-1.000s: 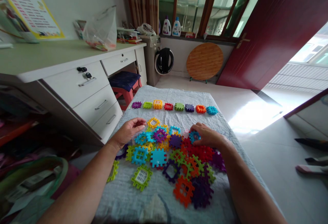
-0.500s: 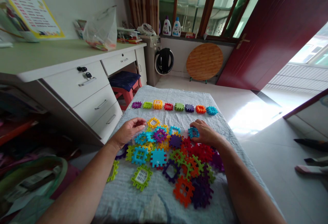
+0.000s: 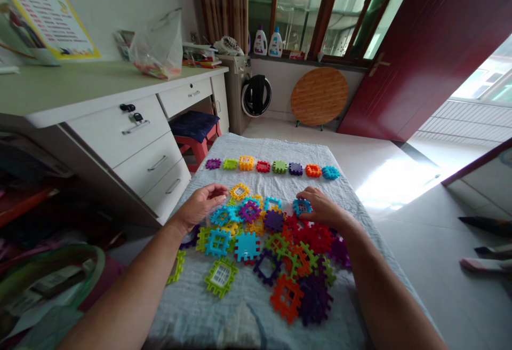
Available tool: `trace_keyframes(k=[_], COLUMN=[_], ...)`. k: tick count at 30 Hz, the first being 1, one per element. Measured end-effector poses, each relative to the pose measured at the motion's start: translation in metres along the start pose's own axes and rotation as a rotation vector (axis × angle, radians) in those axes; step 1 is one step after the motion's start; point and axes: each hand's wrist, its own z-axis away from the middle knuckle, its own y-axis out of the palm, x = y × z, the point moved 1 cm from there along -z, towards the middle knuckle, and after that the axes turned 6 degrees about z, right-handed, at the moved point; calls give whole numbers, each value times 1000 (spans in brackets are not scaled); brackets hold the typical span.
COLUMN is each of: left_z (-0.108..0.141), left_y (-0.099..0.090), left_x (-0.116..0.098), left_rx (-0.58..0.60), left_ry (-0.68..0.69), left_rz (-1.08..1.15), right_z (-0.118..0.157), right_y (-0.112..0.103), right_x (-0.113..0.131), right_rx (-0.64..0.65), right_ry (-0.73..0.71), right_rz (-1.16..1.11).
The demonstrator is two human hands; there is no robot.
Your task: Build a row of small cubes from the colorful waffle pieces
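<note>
My right hand (image 3: 322, 207) grips a blue notched plastic building tile (image 3: 302, 207) with a white lattice window, at the far right of a loose pile. Its fingertips rest along the tile's upper edge. On the pile's left side my left hand (image 3: 203, 204) hovers with loosely curved fingers, thumb apart from them and nothing between. Nearest to it lies a yellow tile (image 3: 239, 191) with a white lattice. The pile also holds a plain blue tile (image 3: 247, 246), a purple tile (image 3: 274, 220), an orange tile (image 3: 287, 299) and a green lattice tile (image 3: 221, 278), among several others.
Across the far part of the cloth-covered table (image 3: 256, 334) runs a row of small coloured pieces, among them a yellow block (image 3: 246, 163) and a blue one (image 3: 330, 173). A white desk (image 3: 132, 126) stands at left, with a stool (image 3: 196, 127) beside it.
The blue tile in my right hand has tilted slightly, so that more of its lattice face shows. My left hand and the pile have stayed put.
</note>
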Motion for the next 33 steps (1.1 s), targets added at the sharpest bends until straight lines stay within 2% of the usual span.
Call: trace_keyframes(k=[16, 27, 30, 33], left_z=[0, 2, 1, 1], left_y=[0, 1, 1, 0], left_x=[-1, -2, -1, -2], left_rx=[-2, -3, 3, -2], left_ry=[-3, -16, -9, -3], left_rz=[6, 5, 11, 7], right_z=[0, -14, -12, -8], right_y=[3, 4, -1, -12], right_x=[2, 8, 7, -7], right_rx=[8, 119, 94, 31], right_ry=[-6, 37, 0, -18], right_rz=[31, 151, 133, 110])
